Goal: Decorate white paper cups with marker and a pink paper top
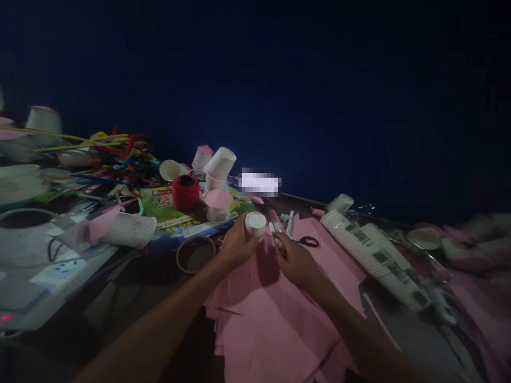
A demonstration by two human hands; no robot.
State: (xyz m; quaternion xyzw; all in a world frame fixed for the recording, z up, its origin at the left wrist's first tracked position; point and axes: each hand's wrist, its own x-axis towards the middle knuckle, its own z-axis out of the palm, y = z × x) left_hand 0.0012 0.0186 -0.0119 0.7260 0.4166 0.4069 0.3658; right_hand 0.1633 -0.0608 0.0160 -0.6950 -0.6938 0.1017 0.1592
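Cup (255,223), small and white, sits upturned in the grip of the left hand (236,246), fingers wrapped round its side, held just above the pink paper sheets (275,314). Just beside it the right hand (294,260) is closed around a pen (274,234), tip near the cup. Scissors (308,242) lie close beyond the right hand. A sleeve of stacked cups (371,250) hems the right side; a roll of tape (195,254) and red yarn (186,192) crowd the left. Nearer the desk (131,298) edge, the paper lies open.

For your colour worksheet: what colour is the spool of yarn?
Red yarn spool, clearest in the head view.
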